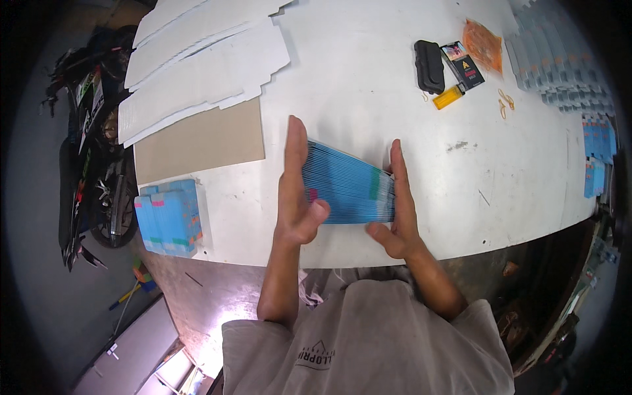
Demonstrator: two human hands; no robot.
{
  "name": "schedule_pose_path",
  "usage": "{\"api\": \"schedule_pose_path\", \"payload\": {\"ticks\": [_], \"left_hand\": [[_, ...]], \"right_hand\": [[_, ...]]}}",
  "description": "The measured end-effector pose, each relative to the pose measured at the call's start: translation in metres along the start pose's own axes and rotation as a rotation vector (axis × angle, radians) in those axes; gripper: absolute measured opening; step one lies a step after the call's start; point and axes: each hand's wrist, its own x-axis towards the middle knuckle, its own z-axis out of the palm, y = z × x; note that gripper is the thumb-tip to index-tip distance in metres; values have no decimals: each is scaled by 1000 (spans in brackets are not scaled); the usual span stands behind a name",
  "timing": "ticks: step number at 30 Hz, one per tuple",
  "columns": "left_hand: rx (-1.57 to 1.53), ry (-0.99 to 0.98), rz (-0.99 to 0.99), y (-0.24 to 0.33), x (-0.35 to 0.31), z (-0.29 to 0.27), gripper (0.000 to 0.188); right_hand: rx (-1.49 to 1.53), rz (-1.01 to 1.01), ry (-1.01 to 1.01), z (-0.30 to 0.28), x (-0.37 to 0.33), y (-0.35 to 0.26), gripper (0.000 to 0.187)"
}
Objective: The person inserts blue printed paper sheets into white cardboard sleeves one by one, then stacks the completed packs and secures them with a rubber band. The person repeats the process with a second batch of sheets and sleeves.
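Between my two palms stands a stack of thin blue printed cards or folded cartons (345, 187), many layers with their edges toward me; their exact kind cannot be made out. My left hand (294, 187) presses flat along the left end, its thumb bent over the near edge by a pink mark. At the other end, my right hand (403, 207) lies straight against the stack, where a green and pale band shows. Both hands grip the stack from the sides. It is over the white table (355, 79), near the front edge; whether it touches the tabletop I cannot tell.
White die-cut sheets (204, 72) and a brown board (201, 145) cover the left side, with blue bundles (168, 217) at the corner. A black case (429, 66), small black box (469, 71), yellow lighter (449, 97), orange bag (484, 46), rubber bands (505, 102) and pale stacks (556, 59) lie right.
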Motion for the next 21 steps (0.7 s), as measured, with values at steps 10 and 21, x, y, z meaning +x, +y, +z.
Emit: {"api": "schedule_pose_path", "payload": {"ticks": [10, 21], "left_hand": [[191, -216, -84, 34, -20, 6, 154], [-89, 48, -71, 34, -20, 2, 148]], "right_hand": [[295, 152, -9, -15, -3, 11, 131], [297, 89, 208, -29, 13, 6, 123]]}}
